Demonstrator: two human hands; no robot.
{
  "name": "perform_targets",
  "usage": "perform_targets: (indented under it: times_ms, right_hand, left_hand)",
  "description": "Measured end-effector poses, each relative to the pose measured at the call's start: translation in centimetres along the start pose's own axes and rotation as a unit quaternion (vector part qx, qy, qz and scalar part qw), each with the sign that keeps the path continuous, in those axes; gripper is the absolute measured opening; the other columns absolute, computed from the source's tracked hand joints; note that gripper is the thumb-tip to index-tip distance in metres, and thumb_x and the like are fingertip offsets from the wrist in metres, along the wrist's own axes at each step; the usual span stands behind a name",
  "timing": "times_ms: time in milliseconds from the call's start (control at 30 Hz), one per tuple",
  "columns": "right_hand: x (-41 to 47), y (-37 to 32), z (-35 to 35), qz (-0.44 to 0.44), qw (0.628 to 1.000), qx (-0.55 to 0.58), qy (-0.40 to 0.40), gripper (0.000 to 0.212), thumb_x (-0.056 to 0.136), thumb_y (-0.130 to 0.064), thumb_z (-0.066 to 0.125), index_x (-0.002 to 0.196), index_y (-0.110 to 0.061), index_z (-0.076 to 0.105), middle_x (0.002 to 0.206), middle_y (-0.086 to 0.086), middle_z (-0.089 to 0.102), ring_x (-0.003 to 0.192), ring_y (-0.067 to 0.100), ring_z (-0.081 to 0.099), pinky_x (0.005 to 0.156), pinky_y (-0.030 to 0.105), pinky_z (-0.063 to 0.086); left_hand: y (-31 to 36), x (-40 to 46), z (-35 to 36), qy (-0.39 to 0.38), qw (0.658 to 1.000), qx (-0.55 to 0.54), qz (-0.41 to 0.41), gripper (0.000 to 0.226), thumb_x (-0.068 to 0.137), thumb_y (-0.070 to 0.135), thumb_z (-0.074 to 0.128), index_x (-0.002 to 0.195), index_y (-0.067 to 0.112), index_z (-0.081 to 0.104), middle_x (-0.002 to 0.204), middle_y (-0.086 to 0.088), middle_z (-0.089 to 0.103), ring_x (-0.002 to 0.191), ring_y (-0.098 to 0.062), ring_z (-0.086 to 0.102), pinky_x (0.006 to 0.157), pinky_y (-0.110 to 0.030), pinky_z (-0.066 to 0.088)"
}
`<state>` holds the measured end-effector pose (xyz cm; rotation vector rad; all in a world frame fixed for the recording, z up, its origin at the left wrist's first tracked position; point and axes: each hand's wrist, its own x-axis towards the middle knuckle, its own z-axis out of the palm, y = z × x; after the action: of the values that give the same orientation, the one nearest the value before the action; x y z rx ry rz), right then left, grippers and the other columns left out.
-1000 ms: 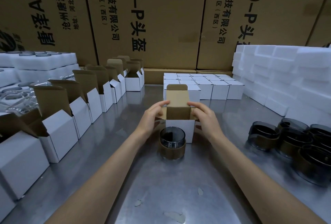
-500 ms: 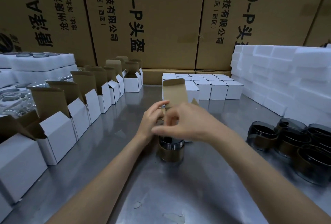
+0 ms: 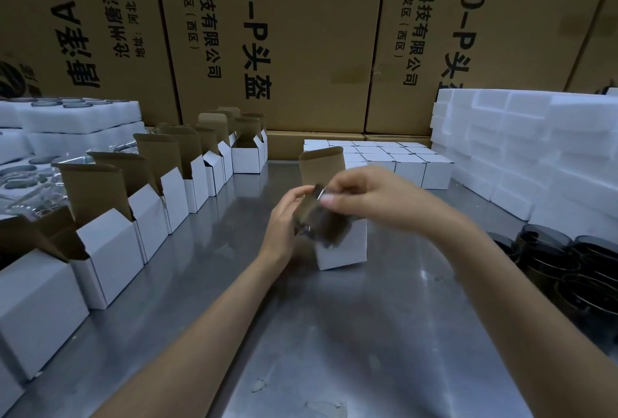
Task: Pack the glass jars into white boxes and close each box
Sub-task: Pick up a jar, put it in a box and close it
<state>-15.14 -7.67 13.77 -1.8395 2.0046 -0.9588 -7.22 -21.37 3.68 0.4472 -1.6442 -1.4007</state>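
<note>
A dark glass jar with a brown band is lifted off the table and tilted, blurred by motion. My right hand pinches its rim from above. My left hand is cupped against the jar's left side. Directly behind the jar stands an open white box with its brown lid flap raised.
A row of open white boxes runs along the left. Closed white boxes sit at the back centre. Several more dark jars cluster at the right, below stacked white foam. Foam trays holding jars lie far left. Big cartons wall the back.
My right hand left the box, reached down to the jar on the table and lifted it. The jar now hangs tilted in front of the open box, between both hands.
</note>
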Motion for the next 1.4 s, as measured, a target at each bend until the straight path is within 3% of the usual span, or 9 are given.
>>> perform_targets:
  times_ms: [167,367,667,800,867,1033,1133,1233,1400]
  right_hand:
    - [0.9,2.8,1.2,-0.032,0.968,-0.163,0.187,0.013,0.095,-0.028,0.051,0.084,-0.025,0.057,0.077,-0.008,0.053,0.087,0.017,0.042,0.073,0.033,0.036]
    - [1.5,5.9,3.5,-0.043,0.925,-0.347,0.146,0.024,0.096,-0.035,0.048,0.109,-0.026,0.065,0.11,-0.005,0.054,0.113,0.02,0.034,0.082,0.03,0.018]
    - [1.6,7.7,3.7,-0.007,0.951,-0.298,0.079,0.038,0.098,-0.043,0.04,0.1,-0.025,0.074,0.126,-0.014,0.05,0.123,0.013,0.025,0.105,0.034,0.016]
    - [1.9,8.0,4.0,-0.018,0.963,-0.047,0.265,0.033,0.101,-0.029,0.039,0.095,-0.031,0.071,0.115,-0.012,0.053,0.121,0.008,0.032,0.098,0.013,0.02]
    - [1.7,8.5,4.4,0.045,0.927,0.18,0.326,0.03,0.103,-0.026,0.033,0.109,-0.032,0.062,0.122,-0.009,0.054,0.125,0.01,0.038,0.102,0.018,0.024]
    - [1.1,10.9,6.0,0.168,0.802,0.527,0.226,0.038,0.102,-0.033,0.035,0.135,-0.023,0.05,0.136,-0.001,0.054,0.132,0.019,0.042,0.112,0.042,0.031]
    - [1.5,10.6,6.5,0.121,0.809,0.544,0.185,0.033,0.101,-0.033,0.038,0.128,-0.027,0.055,0.128,-0.001,0.062,0.121,0.016,0.053,0.094,0.032,0.045]
    - [1.7,10.5,7.1,0.125,0.837,0.504,0.171,0.038,0.097,-0.027,0.048,0.136,-0.027,0.048,0.132,-0.001,0.058,0.12,0.016,0.055,0.093,0.029,0.045]
    - [1.7,11.0,6.9,0.111,0.853,0.478,0.177,0.035,0.092,-0.018,0.056,0.12,-0.04,0.055,0.112,-0.008,0.068,0.101,0.008,0.065,0.079,0.022,0.049]
  left_hand:
    - [-0.1,-0.1,0.3,0.001,1.0,0.012,-0.024,0.033,0.102,0.015,0.03,0.099,0.034,0.058,0.098,0.01,0.059,0.081,0.007,0.057,0.076,-0.02,0.046]
    - [0.1,0.0,0.3,0.002,0.999,0.007,-0.045,0.037,0.099,0.009,0.028,0.11,0.026,0.059,0.112,-0.007,0.057,0.099,-0.017,0.053,0.087,-0.034,0.041]
    - [-0.1,0.0,0.1,-0.021,0.999,0.011,-0.049,0.036,0.1,0.014,0.029,0.116,0.028,0.059,0.119,-0.009,0.054,0.103,-0.019,0.052,0.085,-0.03,0.043]
    - [-0.1,0.0,0.1,-0.021,0.997,-0.032,-0.064,0.032,0.101,0.027,0.034,0.112,0.034,0.063,0.113,-0.004,0.058,0.103,-0.02,0.054,0.091,-0.032,0.041]
    - [0.0,0.2,-0.3,-0.004,0.986,-0.133,-0.104,0.033,0.1,0.035,0.034,0.116,0.036,0.064,0.111,0.003,0.067,0.102,-0.016,0.062,0.096,-0.034,0.042]
    - [-0.5,0.3,-1.3,-0.024,0.959,-0.217,-0.18,0.036,0.096,0.03,0.043,0.128,0.028,0.058,0.122,0.0,0.067,0.118,-0.023,0.058,0.111,-0.043,0.035]
    - [-0.4,-0.2,-1.0,-0.101,0.953,-0.203,-0.202,0.042,0.095,0.02,0.042,0.136,0.025,0.05,0.136,-0.004,0.057,0.127,-0.024,0.051,0.113,-0.039,0.032]
    - [-0.3,-0.4,-0.6,-0.144,0.958,-0.167,-0.181,0.045,0.096,0.015,0.046,0.14,0.024,0.046,0.134,-0.004,0.059,0.126,-0.021,0.053,0.11,-0.035,0.035]
    - [-0.6,0.0,-0.5,-0.123,0.968,-0.151,-0.16,0.036,0.092,0.01,0.054,0.118,0.035,0.055,0.103,0.009,0.073,0.096,-0.01,0.069,0.09,-0.027,0.048]
